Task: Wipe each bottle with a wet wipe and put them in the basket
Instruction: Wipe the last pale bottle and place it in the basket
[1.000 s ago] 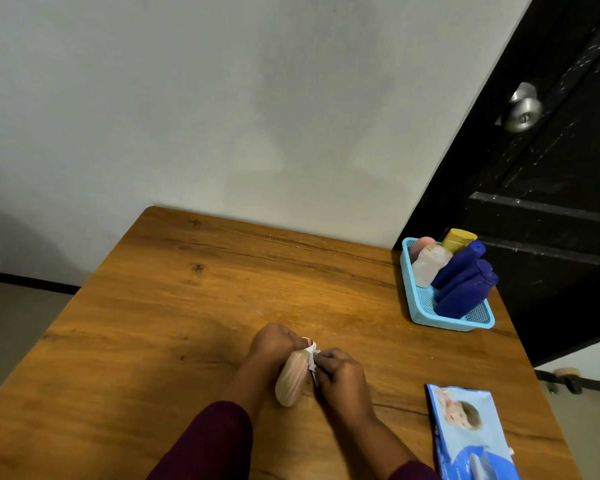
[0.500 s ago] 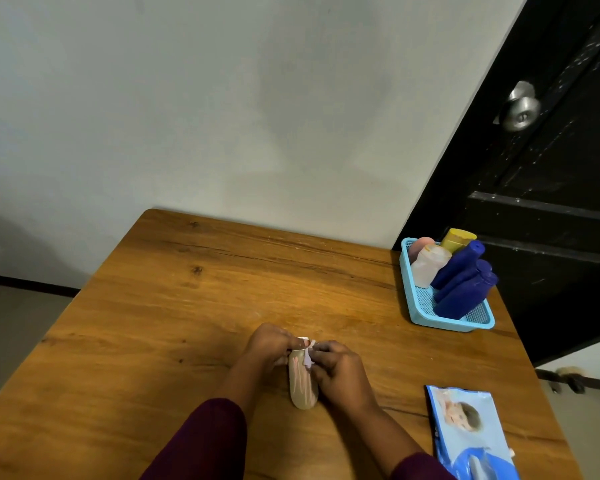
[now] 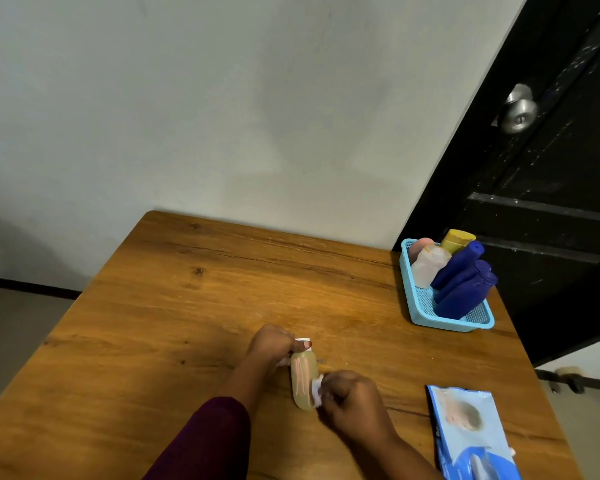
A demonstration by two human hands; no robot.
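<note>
Head view: we see the left hand curled round the cap end of a tan bottle, held near the table's front edge; we cannot tell if it touches the wood. The right hand pinches a white wipe against the bottle's lower side. Well apart, at the far right corner, the basket holds other bottles. A wipe pack lies near the right hand.
</note>
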